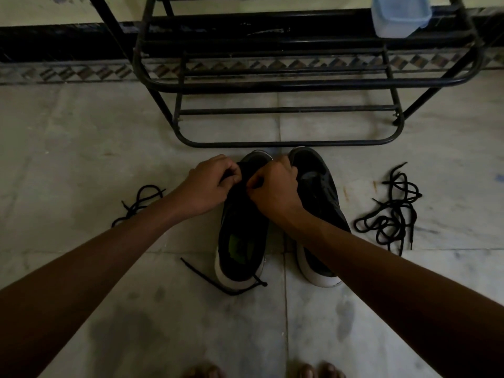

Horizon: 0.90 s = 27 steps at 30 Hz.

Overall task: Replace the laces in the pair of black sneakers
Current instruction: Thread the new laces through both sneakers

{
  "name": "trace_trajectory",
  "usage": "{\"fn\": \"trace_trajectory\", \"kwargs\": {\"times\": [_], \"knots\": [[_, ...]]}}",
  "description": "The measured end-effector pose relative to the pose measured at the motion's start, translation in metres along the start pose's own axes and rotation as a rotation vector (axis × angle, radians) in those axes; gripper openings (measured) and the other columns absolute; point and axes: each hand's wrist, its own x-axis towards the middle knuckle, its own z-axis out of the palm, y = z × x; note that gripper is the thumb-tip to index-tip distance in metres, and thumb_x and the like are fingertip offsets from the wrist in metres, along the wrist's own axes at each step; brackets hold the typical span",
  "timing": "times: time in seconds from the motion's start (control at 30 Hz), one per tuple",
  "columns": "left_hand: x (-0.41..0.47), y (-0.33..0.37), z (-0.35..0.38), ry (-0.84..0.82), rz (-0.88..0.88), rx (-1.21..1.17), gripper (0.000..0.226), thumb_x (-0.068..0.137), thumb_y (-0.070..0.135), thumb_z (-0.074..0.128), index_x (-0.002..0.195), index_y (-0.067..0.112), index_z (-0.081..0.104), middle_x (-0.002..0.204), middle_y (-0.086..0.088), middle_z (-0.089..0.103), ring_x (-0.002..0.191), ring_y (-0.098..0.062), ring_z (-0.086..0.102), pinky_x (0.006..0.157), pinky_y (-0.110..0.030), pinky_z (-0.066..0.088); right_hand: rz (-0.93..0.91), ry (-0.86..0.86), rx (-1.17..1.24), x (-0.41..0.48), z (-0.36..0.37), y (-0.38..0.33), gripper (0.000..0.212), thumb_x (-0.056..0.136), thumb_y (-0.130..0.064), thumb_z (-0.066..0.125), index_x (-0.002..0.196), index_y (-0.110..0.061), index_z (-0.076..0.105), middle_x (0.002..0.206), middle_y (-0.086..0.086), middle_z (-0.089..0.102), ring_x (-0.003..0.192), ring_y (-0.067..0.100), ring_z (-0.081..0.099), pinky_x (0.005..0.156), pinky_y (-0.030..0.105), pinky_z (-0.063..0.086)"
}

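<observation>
Toes (313,371) of mine peek in at the bottom edge, bare tile floor (81,137) stretching ahead with loads of open room either side. Both forearms reach forward to the left sneaker (241,241), which sits just beside the right sneaker (317,203), toes nearly touching the bottom rail of the black metal shoe rack (286,85).

My left hand (210,184) and right hand (274,188) are both curled tight over the front eyelets, fingers pinched shut on what looks like a lace, too dark to really tell. One lace end (218,279) trails out across the floor behind the heel. A loose lace (139,204) lies off to the left, a tangled bunch of laces (390,214) well off to the right. Blue plastic tub (401,15) on the rack up top.

No readable brand or writing anywhere, just a green insole patch.
</observation>
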Motion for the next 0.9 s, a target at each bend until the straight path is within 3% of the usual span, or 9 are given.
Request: {"fn": "trace_trajectory", "kwargs": {"times": [0.13, 0.3, 0.37, 0.47, 0.67, 0.9], "knots": [[0.004, -0.001, 0.006, -0.001, -0.026, -0.017, 0.012, 0.099, 0.012, 0.06, 0.094, 0.023, 0.062, 0.098, 0.002, 0.06, 0.087, -0.008, 0.058, 0.072, -0.019, 0.043, -0.001, 0.016, -0.017, 0.0, 0.002, 0.001, 0.009, 0.085, -0.016, 0.075, 0.094, -0.019, 0.076, 0.126, 0.011, 0.042, 0.118, 0.036, 0.039, 0.101, 0.047, 0.044], [0.005, -0.004, -0.002, -0.104, -0.039, 0.031, 0.01, 0.1, 0.011, 0.056, 0.097, 0.017, 0.063, 0.1, 0.0, 0.061, 0.085, -0.007, 0.057, 0.069, -0.007, 0.036, -0.009, 0.014, -0.012, 0.001, 0.002, 0.002, 0.009, 0.084, -0.016, 0.075, 0.092, -0.021, 0.077, 0.125, 0.011, 0.042, 0.117, 0.037, 0.038, 0.1, 0.045, 0.044], [0.004, -0.004, -0.006, -0.143, -0.036, 0.055, 0.011, 0.099, 0.008, 0.054, 0.099, 0.014, 0.064, 0.102, -0.001, 0.061, 0.091, -0.013, 0.058, 0.07, -0.007, 0.036, -0.011, 0.013, -0.011, 0.001, 0.002, 0.002, 0.009, 0.084, -0.017, 0.075, 0.092, -0.021, 0.077, 0.125, 0.012, 0.044, 0.117, 0.037, 0.038, 0.1, 0.046, 0.044], [0.002, -0.002, -0.007, -0.144, -0.014, 0.091, 0.013, 0.099, 0.005, 0.053, 0.098, 0.014, 0.063, 0.102, -0.003, 0.059, 0.092, -0.014, 0.056, 0.071, -0.017, 0.035, -0.012, 0.011, -0.006, 0.001, 0.001, 0.002, 0.01, 0.084, -0.016, 0.074, 0.092, -0.019, 0.077, 0.124, 0.012, 0.045, 0.117, 0.037, 0.037, 0.098, 0.043, 0.043], [0.003, 0.004, -0.002, -0.045, 0.055, 0.116, 0.009, 0.098, 0.005, 0.058, 0.099, 0.007, 0.067, 0.099, -0.005, 0.059, 0.09, -0.015, 0.055, 0.073, -0.021, 0.034, 0.001, 0.004, -0.015, -0.001, -0.001, -0.001, 0.011, 0.085, -0.014, 0.073, 0.096, -0.016, 0.077, 0.126, 0.012, 0.043, 0.119, 0.038, 0.037, 0.1, 0.044, 0.042], [0.002, 0.006, 0.011, -0.018, -0.08, -0.032, 0.011, 0.099, 0.014, 0.062, 0.095, 0.024, 0.062, 0.1, 0.004, 0.061, 0.09, -0.009, 0.059, 0.068, -0.011, 0.038, -0.005, 0.001, -0.018, -0.002, -0.001, -0.001, 0.01, 0.087, -0.015, 0.071, 0.095, -0.017, 0.078, 0.127, 0.013, 0.043, 0.119, 0.039, 0.036, 0.1, 0.046, 0.042]]}}
